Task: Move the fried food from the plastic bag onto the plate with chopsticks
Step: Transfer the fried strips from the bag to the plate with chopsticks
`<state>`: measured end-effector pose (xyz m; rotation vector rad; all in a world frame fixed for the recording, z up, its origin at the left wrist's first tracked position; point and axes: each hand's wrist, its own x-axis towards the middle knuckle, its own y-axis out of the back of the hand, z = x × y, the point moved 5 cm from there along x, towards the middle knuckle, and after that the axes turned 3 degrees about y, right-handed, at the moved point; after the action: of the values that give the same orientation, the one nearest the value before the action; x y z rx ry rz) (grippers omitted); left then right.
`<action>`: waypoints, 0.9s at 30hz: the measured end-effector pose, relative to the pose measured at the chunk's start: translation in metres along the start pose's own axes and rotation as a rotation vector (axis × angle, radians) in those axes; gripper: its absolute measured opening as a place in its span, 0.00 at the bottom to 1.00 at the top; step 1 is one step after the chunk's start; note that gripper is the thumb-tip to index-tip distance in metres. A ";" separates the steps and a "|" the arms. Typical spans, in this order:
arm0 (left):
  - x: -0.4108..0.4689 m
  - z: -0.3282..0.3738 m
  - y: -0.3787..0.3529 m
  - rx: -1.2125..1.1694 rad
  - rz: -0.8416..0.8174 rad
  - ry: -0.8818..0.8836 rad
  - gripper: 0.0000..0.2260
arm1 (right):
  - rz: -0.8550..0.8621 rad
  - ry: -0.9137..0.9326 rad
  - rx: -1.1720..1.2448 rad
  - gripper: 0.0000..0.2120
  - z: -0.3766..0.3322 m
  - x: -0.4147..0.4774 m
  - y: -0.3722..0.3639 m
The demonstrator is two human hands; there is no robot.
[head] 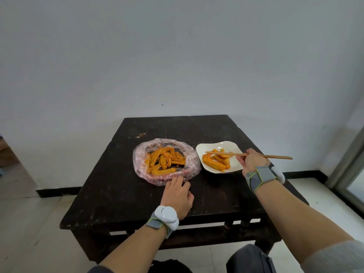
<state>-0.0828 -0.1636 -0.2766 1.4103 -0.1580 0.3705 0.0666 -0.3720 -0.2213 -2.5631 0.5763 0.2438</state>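
Here the lower edge of the view cuts off both arms above the elbows, and a dark trouser knee shows only in part below the table. The right hand is turned so that its fingers are mostly hidden behind the knuckles; it is closed around a pair of wooden chopsticks, which lie nearly level across the plate, their tips out over the far left part of it. Whether the tips pinch any piece is too small to make out. The left hand lies palm down on the table with its fingers loosely spread, the fingertips touching the near rim of the plastic bag, gripping nothing that can be seen. The bag is clear with a pinkish tint, rolled down and spread open into a crinkled ring at the middle of the dark, scuffed table. Inside it lies most of the fried food: long orange-yellow strips heaped across one another, glossy in places. A few more such strips rest on the white, square-cornered plate, which stands just to the right of the bag. Each wrist carries a grey strap with a white device; the right one is half hidden behind the wrist.
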 end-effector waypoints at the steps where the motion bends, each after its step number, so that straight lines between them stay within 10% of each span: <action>1: 0.000 0.000 0.000 -0.004 0.007 0.003 0.14 | 0.009 0.006 -0.005 0.10 0.001 0.002 0.000; 27: -0.006 -0.005 0.011 -0.002 -0.003 -0.004 0.13 | -0.113 0.171 -0.091 0.06 -0.031 -0.017 -0.012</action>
<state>-0.0923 -0.1587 -0.2691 1.4091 -0.1595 0.3650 0.0583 -0.3723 -0.1853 -2.7121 0.4892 0.0123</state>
